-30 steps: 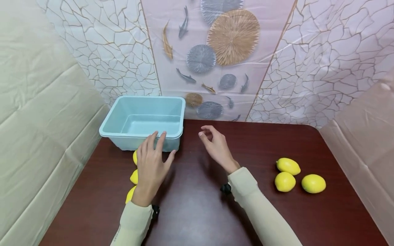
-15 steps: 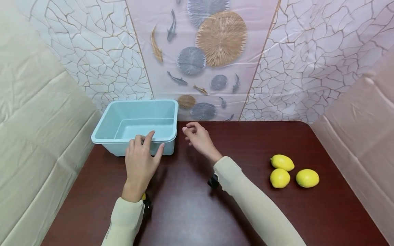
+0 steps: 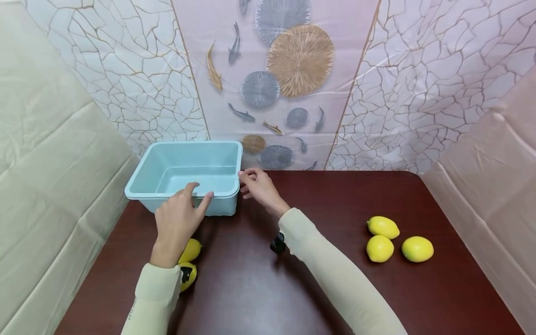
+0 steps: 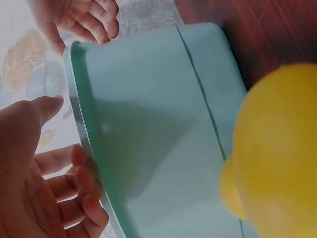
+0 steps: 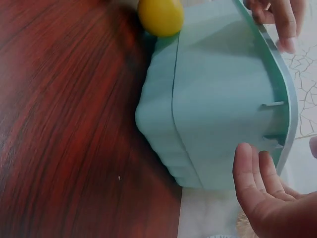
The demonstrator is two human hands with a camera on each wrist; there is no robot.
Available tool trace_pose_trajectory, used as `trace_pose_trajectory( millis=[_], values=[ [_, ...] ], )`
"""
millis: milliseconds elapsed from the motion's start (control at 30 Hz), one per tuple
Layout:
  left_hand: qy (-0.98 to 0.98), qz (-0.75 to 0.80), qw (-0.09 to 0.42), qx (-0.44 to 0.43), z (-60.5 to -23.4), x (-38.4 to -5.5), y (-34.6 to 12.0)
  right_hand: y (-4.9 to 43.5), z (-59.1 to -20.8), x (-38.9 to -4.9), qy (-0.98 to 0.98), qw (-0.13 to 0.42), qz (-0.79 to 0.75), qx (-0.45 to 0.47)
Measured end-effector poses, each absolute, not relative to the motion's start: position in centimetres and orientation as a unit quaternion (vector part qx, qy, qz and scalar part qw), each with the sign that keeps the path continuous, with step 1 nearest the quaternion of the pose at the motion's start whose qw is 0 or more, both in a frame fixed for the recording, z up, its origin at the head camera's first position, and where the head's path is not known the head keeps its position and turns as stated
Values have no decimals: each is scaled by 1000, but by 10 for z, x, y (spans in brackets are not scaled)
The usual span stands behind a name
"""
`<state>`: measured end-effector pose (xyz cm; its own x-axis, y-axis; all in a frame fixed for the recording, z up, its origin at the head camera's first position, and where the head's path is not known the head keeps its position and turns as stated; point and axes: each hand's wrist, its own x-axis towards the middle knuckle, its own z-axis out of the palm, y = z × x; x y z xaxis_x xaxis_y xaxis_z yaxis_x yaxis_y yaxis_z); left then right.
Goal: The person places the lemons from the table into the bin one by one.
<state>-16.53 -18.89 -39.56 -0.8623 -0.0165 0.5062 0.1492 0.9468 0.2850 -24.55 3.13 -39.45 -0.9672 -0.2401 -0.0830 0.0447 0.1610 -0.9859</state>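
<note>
A light blue plastic basin [image 3: 184, 203] stands at the back left of the table. My left hand [image 3: 177, 221] is at its front rim, fingers bent beside the rim and the thumb apart from it in the left wrist view. At the right rim is my right hand [image 3: 261, 191]; the right wrist view shows its fingers [image 5: 245, 166] below the rim, with a gap to the thumb. Neither hand is plainly gripping the basin. Two yellow lemons [image 3: 190, 250] show beside my left wrist, partly hidden by the arm.
Three more lemons [image 3: 380, 249] lie together on the right side of the dark red wooden table [image 3: 326, 200]. A patterned cloth [image 3: 301, 60] hangs behind the table's back edge. Beige cloth walls [image 3: 54, 139] flank both sides.
My right hand has moved left to the basin's right rim. The left hand has moved left along the front rim, its fingers more bent. The basin appears in place; the head view has shifted.
</note>
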Motion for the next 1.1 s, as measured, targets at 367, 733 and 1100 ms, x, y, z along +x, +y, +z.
trace_pose_trajectory(
  millis=[367,733,1100],
  values=[
    [-954,-143,264,-5,-397,-168,-196,24,-403,-254,745,106,-657,-45],
    [-945,-231,226,-37,-401,-173,-202,10,-410,-259,726,80,-681,-48],
    [-946,-261,193,-6,-402,-176,-203,4,-421,-261,706,69,-703,-51]
  ],
)
